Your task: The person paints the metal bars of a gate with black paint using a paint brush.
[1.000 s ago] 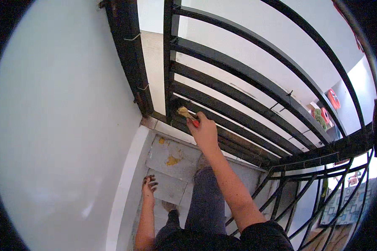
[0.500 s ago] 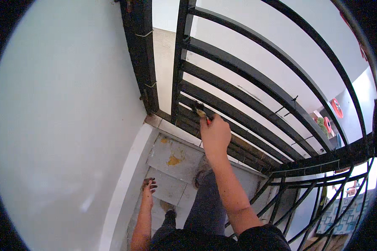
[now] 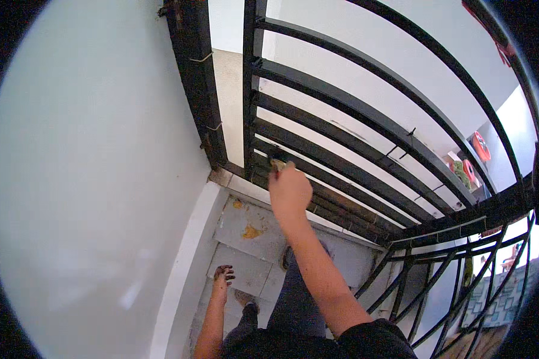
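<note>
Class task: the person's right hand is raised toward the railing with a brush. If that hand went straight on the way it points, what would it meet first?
Probably the black metal railing bars: the right hand already holds the small paintbrush at them, though depth is unclear.

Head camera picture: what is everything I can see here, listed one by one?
Railing bars: many, black, curving across the top and right.
Wall: one, pale grey, left.
Floor tiles: several, grey with yellow-brown stains, below the railing.
Brush: one, light tip showing, against a low bar.
Right hand: one, grip closed on the brush.
Left hand: one, dark-smeared, hanging low, holding nothing visible.
Legs: dark trousers, bottom centre.
</note>
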`<state>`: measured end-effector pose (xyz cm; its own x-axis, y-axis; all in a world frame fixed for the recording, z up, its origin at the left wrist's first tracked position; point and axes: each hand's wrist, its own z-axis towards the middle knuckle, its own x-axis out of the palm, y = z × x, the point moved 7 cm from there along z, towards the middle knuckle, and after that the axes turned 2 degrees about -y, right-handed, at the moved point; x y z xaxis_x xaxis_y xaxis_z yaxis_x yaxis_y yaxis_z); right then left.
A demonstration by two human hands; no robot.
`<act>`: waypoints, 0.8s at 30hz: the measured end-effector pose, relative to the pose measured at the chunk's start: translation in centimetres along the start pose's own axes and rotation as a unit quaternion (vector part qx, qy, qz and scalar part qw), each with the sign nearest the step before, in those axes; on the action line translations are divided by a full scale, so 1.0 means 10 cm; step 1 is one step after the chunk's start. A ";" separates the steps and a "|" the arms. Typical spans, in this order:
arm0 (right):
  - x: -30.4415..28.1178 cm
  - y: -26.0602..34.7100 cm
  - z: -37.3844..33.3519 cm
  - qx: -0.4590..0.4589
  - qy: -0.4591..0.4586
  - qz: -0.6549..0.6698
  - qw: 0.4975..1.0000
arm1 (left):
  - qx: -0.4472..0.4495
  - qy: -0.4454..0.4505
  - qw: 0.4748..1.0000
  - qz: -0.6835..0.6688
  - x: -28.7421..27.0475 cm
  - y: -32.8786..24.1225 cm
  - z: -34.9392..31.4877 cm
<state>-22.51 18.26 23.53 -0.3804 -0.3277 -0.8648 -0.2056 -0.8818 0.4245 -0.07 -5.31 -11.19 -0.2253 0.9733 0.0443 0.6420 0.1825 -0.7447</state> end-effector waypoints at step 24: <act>-0.14 -0.86 -0.70 -0.165 -0.025 0.012 0.986 | -0.040 0.049 0.997 0.051 -0.04 0.15 0.19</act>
<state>-13.90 23.92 19.18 -0.4267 -0.3397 -0.8382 0.1056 -0.9392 0.3268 -0.40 -5.70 -13.57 -0.0847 0.9956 0.0390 0.7155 0.0880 -0.6930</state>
